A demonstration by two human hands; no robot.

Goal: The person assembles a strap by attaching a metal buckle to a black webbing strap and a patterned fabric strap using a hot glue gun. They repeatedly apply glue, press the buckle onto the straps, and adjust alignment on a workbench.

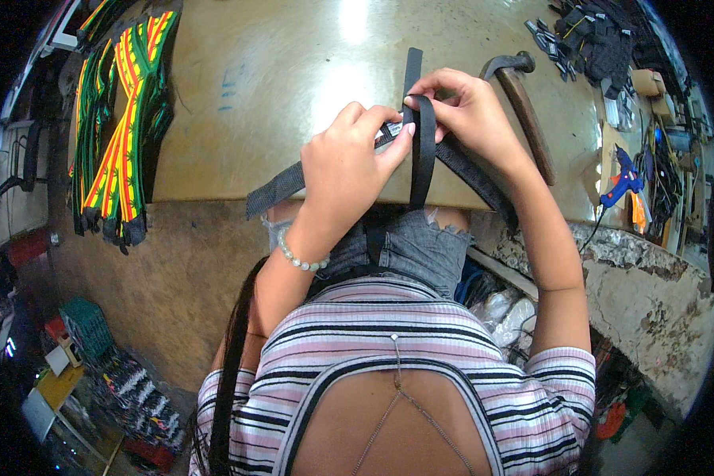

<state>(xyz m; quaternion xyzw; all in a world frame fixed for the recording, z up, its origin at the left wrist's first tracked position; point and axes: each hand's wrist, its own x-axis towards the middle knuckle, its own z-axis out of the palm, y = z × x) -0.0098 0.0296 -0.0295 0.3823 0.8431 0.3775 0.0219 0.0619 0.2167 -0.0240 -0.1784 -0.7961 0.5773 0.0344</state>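
Note:
A black webbing strap point(424, 163) is held between my hands above the table's near edge, with a narrow length of it looping down in front. My left hand point(341, 159) is closed, thumb and fingers pinching the strap beside a small white label point(392, 129). At the top of the loop, my right hand point(472, 115) pinches the webbing between thumb and fingertips. Wider strap ends stick out to the left, to the lower right and up past my fingers. How the layers join under my fingers is hidden.
A hammer point(527, 123) lies on the table point(278, 95) just right of my right hand. Farther right are a blue glue gun point(623, 181) and a heap of black buckles and straps point(599, 44). Yellow, red and green straps point(123, 151) hang over the left edge.

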